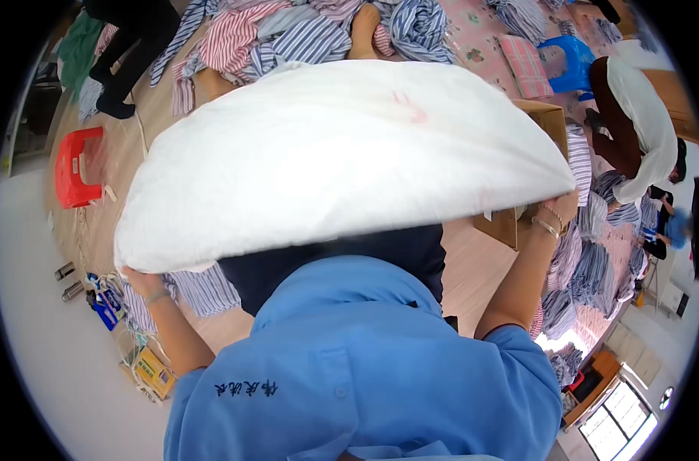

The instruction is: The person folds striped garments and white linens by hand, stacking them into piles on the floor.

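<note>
A large white cloth (342,161), perhaps a bed sheet, spreads wide in front of my body, its far edge bulging away from me. Faint red marks show near its top right. My left hand (142,282) grips the lower left corner, with the fingers mostly hidden by the fabric. At the right corner, my right hand (562,207) is closed on the same cloth. The near edge runs taut between both hands. Behind the right side of the cloth stands a cardboard box (545,119), partly hidden.
Heaps of striped clothes (303,46) lie beyond the cloth, with bare limbs among them. More striped piles (591,269) are at right, near a bending person (641,115). A red stool (79,167) and a person's dark-clad legs (134,54) are at left; a blue stool (568,65) stands upper right.
</note>
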### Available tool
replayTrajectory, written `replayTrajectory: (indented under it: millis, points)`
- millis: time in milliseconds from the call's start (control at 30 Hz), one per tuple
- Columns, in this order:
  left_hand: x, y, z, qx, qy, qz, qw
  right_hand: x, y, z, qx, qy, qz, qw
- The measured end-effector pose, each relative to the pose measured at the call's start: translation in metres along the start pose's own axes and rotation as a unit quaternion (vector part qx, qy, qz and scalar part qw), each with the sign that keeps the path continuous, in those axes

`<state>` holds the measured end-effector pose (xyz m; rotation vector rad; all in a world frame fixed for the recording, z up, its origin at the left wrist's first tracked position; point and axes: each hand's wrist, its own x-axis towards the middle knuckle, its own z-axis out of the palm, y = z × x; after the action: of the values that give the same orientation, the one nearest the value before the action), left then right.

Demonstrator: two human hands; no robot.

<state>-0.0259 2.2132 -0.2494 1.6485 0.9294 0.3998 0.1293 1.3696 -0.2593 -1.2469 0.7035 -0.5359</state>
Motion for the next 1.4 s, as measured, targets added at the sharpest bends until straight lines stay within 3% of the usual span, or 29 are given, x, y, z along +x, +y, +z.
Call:
replayTrajectory:
  millis: [67, 100, 133, 200, 233, 300, 333, 367, 433, 533, 600, 633, 667, 733, 800, 833, 900, 933, 967, 1000, 1033, 1067, 1100, 1167, 1233, 1267, 1300, 1333, 1400]
  points:
    - [-0.004, -0.014, 0.003, 0.136, 0.020, 0.022, 0.990, -0.029, 0.026, -0.009, 0.034, 0.153, 0.054, 0.986]
    - [0.001, -0.030, 0.013, -0.117, 0.012, -0.080, 0.990, -0.017, 0.048, -0.025, -0.184, 0.102, -0.014, 0.978]
    - [-0.013, -0.047, -0.001, -0.346, 0.016, -0.188, 0.919, -0.023, 0.047, -0.020, -0.258, 0.071, -0.073, 0.961]
    - [-0.018, -0.046, -0.005, -0.354, -0.026, -0.208, 0.912, -0.037, 0.044, -0.005, -0.397, 0.035, -0.203, 0.894]
    - [-0.030, -0.024, 0.016, -0.315, -0.050, -0.212, 0.924, -0.061, 0.013, 0.071, -0.318, -0.035, -0.237, 0.917]
    - [-0.024, -0.016, 0.030, -0.305, -0.118, -0.226, 0.918, -0.055, 0.010, 0.101, -0.304, -0.176, -0.248, 0.903]
    - [-0.023, -0.015, 0.030, -0.307, -0.112, -0.219, 0.919, -0.071, 0.002, 0.166, -0.375, -0.296, -0.226, 0.849]
    - [-0.024, -0.015, 0.040, -0.298, -0.101, -0.253, 0.915, -0.064, 0.010, 0.169, -0.322, -0.327, -0.196, 0.866]
    - [-0.019, -0.037, 0.044, -0.247, -0.043, -0.299, 0.921, -0.093, 0.038, 0.258, -0.383, -0.469, -0.273, 0.748]
    - [-0.006, -0.051, 0.023, -0.263, -0.017, -0.288, 0.921, -0.104, 0.053, 0.303, -0.408, -0.522, -0.264, 0.701]
    - [-0.013, -0.019, 0.020, -0.290, 0.017, -0.250, 0.924, -0.084, 0.063, 0.321, -0.521, -0.582, -0.311, 0.541]
    - [-0.023, -0.014, 0.014, -0.317, 0.060, -0.218, 0.921, -0.082, 0.029, 0.339, -0.419, -0.550, -0.342, 0.637]
    - [-0.018, -0.022, 0.013, -0.316, 0.060, -0.218, 0.921, -0.077, 0.021, 0.346, -0.442, -0.521, -0.348, 0.642]
    - [-0.016, -0.049, 0.007, -0.314, 0.057, -0.101, 0.942, -0.048, 0.042, 0.366, -0.466, -0.502, -0.348, 0.640]
    - [-0.018, -0.053, 0.021, -0.339, 0.042, -0.122, 0.932, 0.006, 0.080, 0.391, -0.334, -0.383, -0.728, 0.460]
    - [-0.014, -0.071, 0.031, -0.339, 0.043, -0.150, 0.928, -0.011, 0.081, 0.397, -0.332, -0.385, -0.729, 0.458]
    - [-0.018, -0.080, 0.044, -0.341, 0.042, -0.176, 0.922, -0.063, 0.074, 0.401, -0.734, -0.304, -0.506, 0.336]
    - [-0.028, -0.086, 0.048, -0.410, 0.034, -0.282, 0.867, -0.066, 0.076, 0.405, -0.730, -0.307, -0.515, 0.329]
    - [-0.036, -0.085, 0.050, -0.464, 0.016, -0.382, 0.799, -0.065, 0.081, 0.396, -0.540, -0.368, -0.544, 0.527]
    - [-0.049, -0.082, 0.053, -0.466, 0.022, -0.384, 0.797, -0.082, 0.072, 0.391, -0.307, -0.404, -0.529, 0.680]
    - [-0.060, -0.077, 0.054, -0.462, -0.063, -0.370, 0.803, -0.090, 0.049, 0.380, -0.363, -0.470, -0.414, 0.690]
    - [-0.066, -0.069, 0.056, -0.455, -0.150, -0.354, 0.803, -0.101, 0.046, 0.361, -0.371, -0.493, -0.444, 0.650]
    - [-0.068, -0.057, 0.061, -0.455, -0.151, -0.358, 0.801, -0.108, 0.044, 0.341, -0.377, -0.512, -0.474, 0.608]
    - [-0.066, -0.039, 0.073, -0.388, -0.137, -0.319, 0.853, -0.138, 0.061, 0.297, -0.417, -0.508, -0.609, 0.444]
    - [-0.046, -0.044, 0.066, -0.358, -0.093, -0.275, 0.888, -0.130, 0.071, 0.254, -0.525, -0.484, -0.538, 0.448]
    - [-0.041, -0.047, 0.065, -0.323, -0.044, -0.233, 0.916, -0.100, 0.072, 0.245, -0.640, -0.468, -0.401, 0.459]
    - [-0.050, -0.014, 0.068, -0.369, 0.008, -0.258, 0.893, -0.071, 0.071, 0.243, -0.734, -0.436, -0.253, 0.456]
    - [-0.055, -0.007, 0.061, -0.403, -0.018, -0.234, 0.885, -0.066, 0.065, 0.242, -0.733, -0.435, -0.257, 0.455]
    - [-0.065, -0.016, 0.050, -0.403, -0.032, -0.207, 0.891, -0.070, 0.048, 0.250, -0.628, -0.357, -0.208, 0.659]
